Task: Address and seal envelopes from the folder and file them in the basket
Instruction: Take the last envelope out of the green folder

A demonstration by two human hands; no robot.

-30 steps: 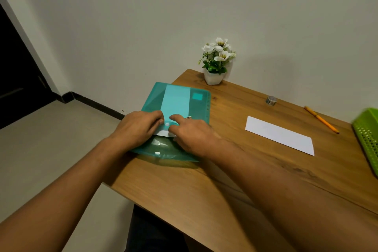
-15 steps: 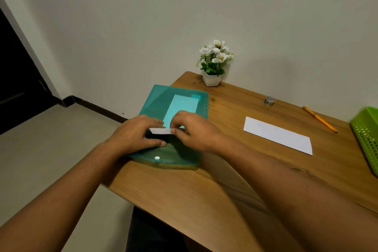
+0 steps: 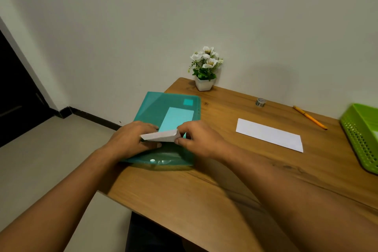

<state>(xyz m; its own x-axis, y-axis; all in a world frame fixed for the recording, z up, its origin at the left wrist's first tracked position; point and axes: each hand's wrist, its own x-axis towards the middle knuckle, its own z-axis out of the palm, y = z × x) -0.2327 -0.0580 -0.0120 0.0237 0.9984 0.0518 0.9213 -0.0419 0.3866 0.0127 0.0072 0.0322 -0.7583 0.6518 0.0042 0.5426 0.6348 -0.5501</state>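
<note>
A translucent teal folder [image 3: 163, 108] lies at the table's left corner with its open flap toward me. A white envelope [image 3: 161, 136] sticks partway out of its mouth, the rest showing pale through the plastic. My right hand [image 3: 200, 141] pinches the envelope's right corner. My left hand [image 3: 133, 139] rests on the folder and touches the envelope's left end. A second white envelope [image 3: 270, 135] lies flat on the table to the right. A green perforated basket [image 3: 362, 135] stands at the right edge.
A small white pot of white flowers [image 3: 205, 71] stands at the back corner by the wall. A roll of tape [image 3: 260, 102] and an orange pen [image 3: 309, 117] lie near the wall. The wooden table [image 3: 204, 190] drops off just left of the folder.
The envelope has slid further out of the folder toward me, its near edge lifted. Both hands drew back slightly with it.
</note>
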